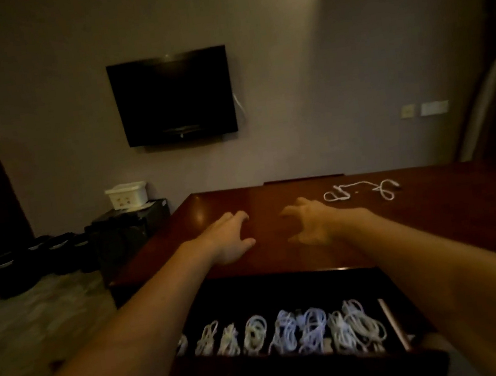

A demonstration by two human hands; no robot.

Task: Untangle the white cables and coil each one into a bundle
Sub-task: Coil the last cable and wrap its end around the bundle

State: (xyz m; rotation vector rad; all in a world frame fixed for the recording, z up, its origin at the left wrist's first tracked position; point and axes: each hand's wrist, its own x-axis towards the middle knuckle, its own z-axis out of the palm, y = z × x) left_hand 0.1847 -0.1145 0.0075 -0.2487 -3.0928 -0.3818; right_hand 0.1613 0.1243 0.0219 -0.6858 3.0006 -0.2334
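Both bare forearms reached forward over a polished, reddish-brown wooden desk. The left hand hovered over or rested on the desktop with its fingers loosely curled and spread, holding nothing; contact with the wood could not be judged. The right hand mirrored it just beside, fingers bent claw-like and apart, likewise holding nothing. A loose white cable, uncoiled and looping, lay on the desk's far right part, well apart from both hands. Below the near desk edge, an open dark drawer held a row of coiled white cable bundles lying side by side between the forearms. On the grey wall behind hung a black flat television. A white plastic basket stood on a black cabinet left of the desk.
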